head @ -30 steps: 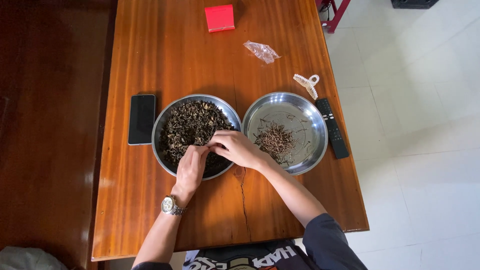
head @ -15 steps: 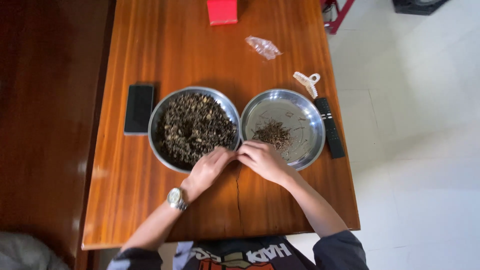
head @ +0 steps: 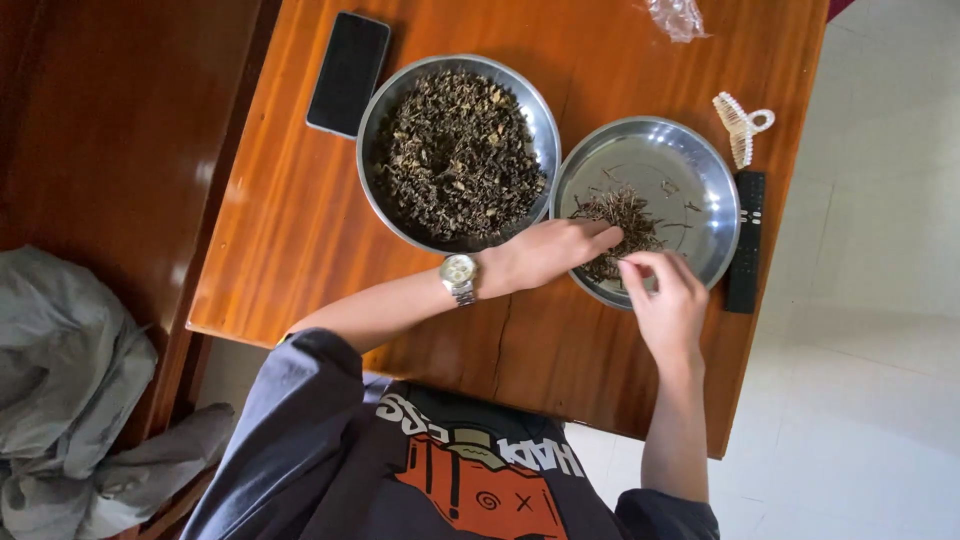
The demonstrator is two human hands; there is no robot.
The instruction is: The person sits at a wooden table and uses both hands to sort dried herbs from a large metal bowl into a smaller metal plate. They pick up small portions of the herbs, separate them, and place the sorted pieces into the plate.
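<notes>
Both hands, left hand (head: pixel 550 252) and right hand (head: pixel 665 305), meet over the twig pile (head: pixel 615 225) in the right steel bowl (head: pixel 690 165).

Both hands now sit over the right bowl (head: pixel 700 170) of twigs: left hand (head: pixel 555 250) and right hand (head: pixel 665 300) leave the full left bowl's (head: pixel 375 110) near rim.

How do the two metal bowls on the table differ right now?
The left bowl is heaped nearly rim to rim with dark dried leaves; the right bowl holds only a small pile of thin twigs, its bottom mostly bare. Both hands, the left hand and the right hand, are over the right bowl; none is over the left bowl. Both are round, shiny steel, and sit rim to rim.
</notes>
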